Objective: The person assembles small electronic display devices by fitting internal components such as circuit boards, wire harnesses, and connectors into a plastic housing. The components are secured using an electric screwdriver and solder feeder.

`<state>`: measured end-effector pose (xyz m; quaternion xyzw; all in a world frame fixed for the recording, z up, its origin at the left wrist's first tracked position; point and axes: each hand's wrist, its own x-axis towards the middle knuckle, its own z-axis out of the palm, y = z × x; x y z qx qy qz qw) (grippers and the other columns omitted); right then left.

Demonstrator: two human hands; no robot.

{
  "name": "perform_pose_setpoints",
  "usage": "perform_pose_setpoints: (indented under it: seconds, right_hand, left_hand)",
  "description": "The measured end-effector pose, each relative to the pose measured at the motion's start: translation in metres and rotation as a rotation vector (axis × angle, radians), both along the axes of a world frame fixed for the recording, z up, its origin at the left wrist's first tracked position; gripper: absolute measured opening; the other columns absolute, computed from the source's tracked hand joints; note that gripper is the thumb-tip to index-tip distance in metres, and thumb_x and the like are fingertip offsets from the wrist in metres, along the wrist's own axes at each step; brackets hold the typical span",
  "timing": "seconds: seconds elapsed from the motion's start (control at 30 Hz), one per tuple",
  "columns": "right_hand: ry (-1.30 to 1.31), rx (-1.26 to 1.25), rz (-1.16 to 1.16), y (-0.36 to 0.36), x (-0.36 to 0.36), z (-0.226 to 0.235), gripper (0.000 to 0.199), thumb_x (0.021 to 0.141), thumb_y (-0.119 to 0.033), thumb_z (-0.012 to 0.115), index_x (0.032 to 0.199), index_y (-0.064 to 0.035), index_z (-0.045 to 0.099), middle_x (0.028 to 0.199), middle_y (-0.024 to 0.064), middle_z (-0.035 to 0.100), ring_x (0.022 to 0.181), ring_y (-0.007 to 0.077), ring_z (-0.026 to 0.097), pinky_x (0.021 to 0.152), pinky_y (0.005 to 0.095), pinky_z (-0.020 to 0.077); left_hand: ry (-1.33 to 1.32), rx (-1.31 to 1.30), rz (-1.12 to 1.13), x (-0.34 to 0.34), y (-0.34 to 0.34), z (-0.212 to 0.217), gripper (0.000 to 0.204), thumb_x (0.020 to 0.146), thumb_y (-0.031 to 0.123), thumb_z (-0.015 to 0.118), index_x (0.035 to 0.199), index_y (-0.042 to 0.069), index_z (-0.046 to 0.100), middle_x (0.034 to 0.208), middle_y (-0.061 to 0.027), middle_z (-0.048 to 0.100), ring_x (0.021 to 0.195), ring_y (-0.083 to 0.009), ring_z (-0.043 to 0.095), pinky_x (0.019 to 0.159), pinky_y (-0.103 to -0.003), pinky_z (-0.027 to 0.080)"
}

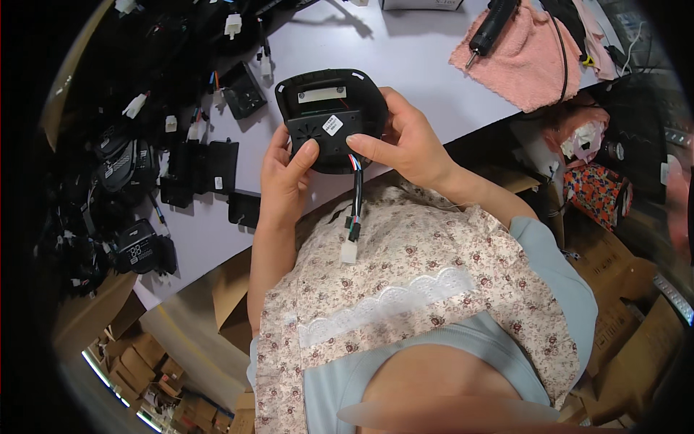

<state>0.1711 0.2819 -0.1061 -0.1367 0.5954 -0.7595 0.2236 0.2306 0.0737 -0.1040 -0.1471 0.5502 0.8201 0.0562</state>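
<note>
Black parts with cables lie piled on the table at left. The left hand and right hand both grasp a black housing above the table's edge, its cable dangling. A pink towel lies far right.

The plastic housing is plain black with two white stickers on its back. Its cable is black too, showing red, blue and green strands where it leaves the shell, and ends in a white plug. The counter is pale lilac-grey. The towel is salmon pink, with a black tool on it. The apron is cream with small reddish flowers and a white lace band. The boxes look brown, I think.
</note>
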Motion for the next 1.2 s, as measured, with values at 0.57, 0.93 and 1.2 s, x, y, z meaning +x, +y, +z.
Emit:
perform_pose_setpoints:
  seconds: [0.57,0.93,1.2]
  right_hand:
    - [0.038,0.156,0.123,-0.01,0.006,0.021,0.053,0.089,-0.016,0.076,0.132,0.0013,0.051,0.094,0.0099,0.071,0.081,0.0144,0.071,0.072,0.0295,0.0609]
    - [0.007,0.164,0.166,-0.013,0.004,0.003,0.05,0.09,-0.016,0.075,0.132,0.0002,0.052,0.092,0.0077,0.071,0.077,0.0126,0.07,0.069,0.0266,0.0562]
    - [-0.03,0.073,0.111,-0.016,0.001,0.004,0.057,0.092,-0.019,0.076,0.138,-0.0018,0.047,0.103,0.0089,0.07,0.088,0.0127,0.068,0.077,0.0266,0.0573]
  left_hand:
    - [0.336,-1.137,-0.222,-0.038,-0.02,0.06,0.039,0.082,0.014,0.084,0.115,0.003,0.068,0.099,-0.0075,0.074,0.09,-0.014,0.069,0.082,-0.028,0.053]
    - [0.304,-1.315,-0.307,-0.044,-0.021,0.056,0.029,0.081,0.011,0.084,0.104,0.001,0.07,0.087,-0.0068,0.075,0.078,-0.0132,0.07,0.072,-0.028,0.055]
    - [0.29,-0.841,0.036,-0.021,-0.048,0.032,0.059,0.09,0.033,0.08,0.139,0.013,0.056,0.136,-0.014,0.064,0.112,-0.035,0.068,0.101,-0.037,0.052]
